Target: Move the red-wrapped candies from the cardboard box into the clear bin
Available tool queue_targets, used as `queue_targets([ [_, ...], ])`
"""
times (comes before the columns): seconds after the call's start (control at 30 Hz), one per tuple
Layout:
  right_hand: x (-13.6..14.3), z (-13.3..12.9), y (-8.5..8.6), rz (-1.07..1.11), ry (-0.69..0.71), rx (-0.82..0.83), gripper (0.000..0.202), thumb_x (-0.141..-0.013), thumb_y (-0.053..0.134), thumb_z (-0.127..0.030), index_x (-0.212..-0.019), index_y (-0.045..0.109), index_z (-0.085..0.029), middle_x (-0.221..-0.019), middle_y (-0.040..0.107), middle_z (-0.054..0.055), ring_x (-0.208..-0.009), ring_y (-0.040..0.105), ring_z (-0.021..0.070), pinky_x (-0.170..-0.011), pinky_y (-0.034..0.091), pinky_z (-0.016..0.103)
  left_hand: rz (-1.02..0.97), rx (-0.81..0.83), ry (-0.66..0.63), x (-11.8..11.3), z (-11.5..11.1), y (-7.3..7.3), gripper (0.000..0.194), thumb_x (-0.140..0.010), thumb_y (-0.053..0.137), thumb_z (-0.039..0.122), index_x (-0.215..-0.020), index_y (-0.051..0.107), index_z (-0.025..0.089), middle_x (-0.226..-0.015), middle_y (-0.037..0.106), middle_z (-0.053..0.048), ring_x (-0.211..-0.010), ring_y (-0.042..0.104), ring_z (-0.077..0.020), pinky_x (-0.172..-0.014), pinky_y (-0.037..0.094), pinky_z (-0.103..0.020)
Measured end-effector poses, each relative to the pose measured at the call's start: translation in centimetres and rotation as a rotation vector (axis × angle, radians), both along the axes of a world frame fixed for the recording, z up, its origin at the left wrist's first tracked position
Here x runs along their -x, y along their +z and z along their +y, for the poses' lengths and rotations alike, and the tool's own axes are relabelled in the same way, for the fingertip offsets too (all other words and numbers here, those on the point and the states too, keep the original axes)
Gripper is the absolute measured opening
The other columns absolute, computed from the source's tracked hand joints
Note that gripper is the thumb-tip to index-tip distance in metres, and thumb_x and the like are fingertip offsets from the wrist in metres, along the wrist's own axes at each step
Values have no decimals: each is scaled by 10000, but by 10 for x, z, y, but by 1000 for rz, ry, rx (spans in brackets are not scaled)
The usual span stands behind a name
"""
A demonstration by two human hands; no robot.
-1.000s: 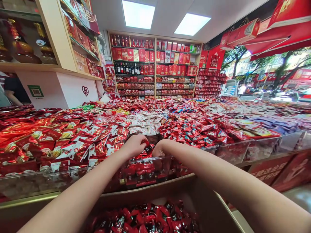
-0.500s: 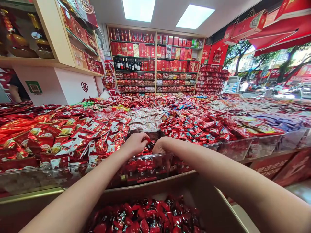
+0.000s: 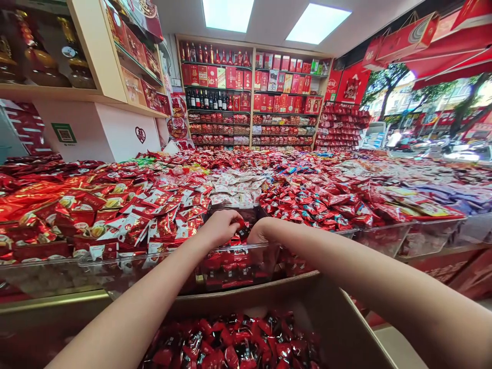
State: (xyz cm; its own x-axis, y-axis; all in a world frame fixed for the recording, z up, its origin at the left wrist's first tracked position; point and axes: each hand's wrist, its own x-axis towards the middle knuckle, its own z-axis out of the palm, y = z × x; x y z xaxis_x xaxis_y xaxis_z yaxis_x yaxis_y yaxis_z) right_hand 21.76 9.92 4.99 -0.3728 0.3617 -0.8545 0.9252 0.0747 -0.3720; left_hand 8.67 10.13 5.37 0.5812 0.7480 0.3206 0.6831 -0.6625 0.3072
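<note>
My left hand [image 3: 224, 227] is closed, thumb and fingers on a small red-and-black wrapped candy [image 3: 243, 233], over a clear plastic bin [image 3: 269, 251] at the front of the display. My right hand [image 3: 260, 230] reaches down into the same bin, bent at the wrist. Its fingers are hidden by the wrist and blurred by the bin wall. Through the bin's front show several red-and-black candies [image 3: 227, 270] standing in rows. Below my forearms sits an open cardboard box [image 3: 330, 312], with many loose candies [image 3: 234, 341] of the same look inside.
Left of the bin lie heaped red-and-white packets [image 3: 154, 212]; to the right are red candies [image 3: 311, 202]. White packets [image 3: 236, 187] lie just behind. A cabinet [image 3: 111, 95] juts out at upper left. Shelves [image 3: 251, 102] of bottles and boxes line the back wall.
The view has swung slightly left, so the scene sits further right in the picture. A person's arm at the far left has gone from view. Both hands stay at the bin.
</note>
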Motion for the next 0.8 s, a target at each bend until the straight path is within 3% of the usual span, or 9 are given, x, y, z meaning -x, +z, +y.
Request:
queue_targets([
  [0.37,-2,7,-11,-117,15,76,299,-609,602,-198,-886,567,-90,-773,604,37,-709,583,180,-597,475,294,-4,12,-3,-1,-3,2,189,-701,462,208,-817,609,178,-784,646,-27,-704,564,-166,-610,410,-234],
  [0.8,8,-1,-7,-123,56,35,304,-615,602,-254,-873,572,-95,-762,601,41,-720,578,193,-574,472,292,11,35,-16,-1,-3,2,198,-704,462,212,-830,611,182,-812,647,-25,-727,567,-164,-634,410,-231],
])
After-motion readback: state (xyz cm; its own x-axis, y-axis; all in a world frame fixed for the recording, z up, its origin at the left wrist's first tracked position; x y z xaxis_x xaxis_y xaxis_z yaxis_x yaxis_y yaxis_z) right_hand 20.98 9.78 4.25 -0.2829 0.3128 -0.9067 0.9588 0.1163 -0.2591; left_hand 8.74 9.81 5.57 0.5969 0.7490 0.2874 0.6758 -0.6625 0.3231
